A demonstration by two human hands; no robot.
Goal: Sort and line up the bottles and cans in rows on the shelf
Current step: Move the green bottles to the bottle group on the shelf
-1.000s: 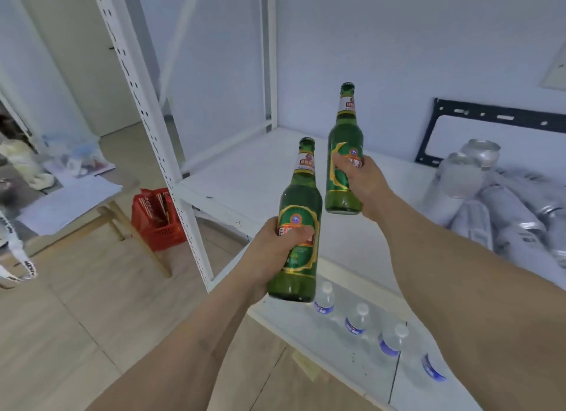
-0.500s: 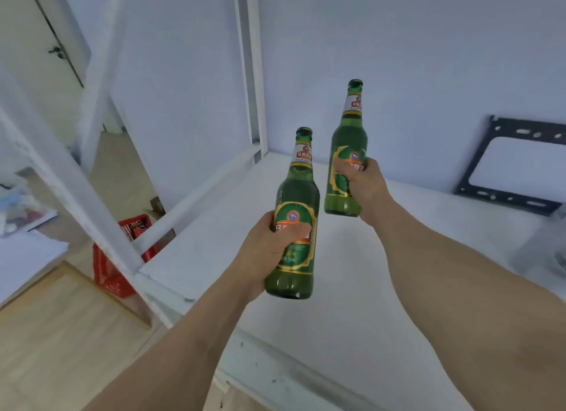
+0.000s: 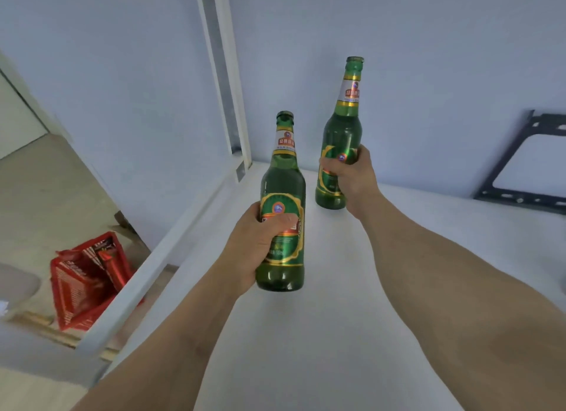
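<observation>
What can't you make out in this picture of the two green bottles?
- Near bottle: left hand covers part of its label.
- Far bottle: right hand hides its label; whether it touches the shelf is unclear.
- Black bracket: cut by right edge.

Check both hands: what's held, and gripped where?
Left hand grips the near green bottle around its labelled body. Right hand grips the far green bottle around its lower body, over the main label.
</observation>
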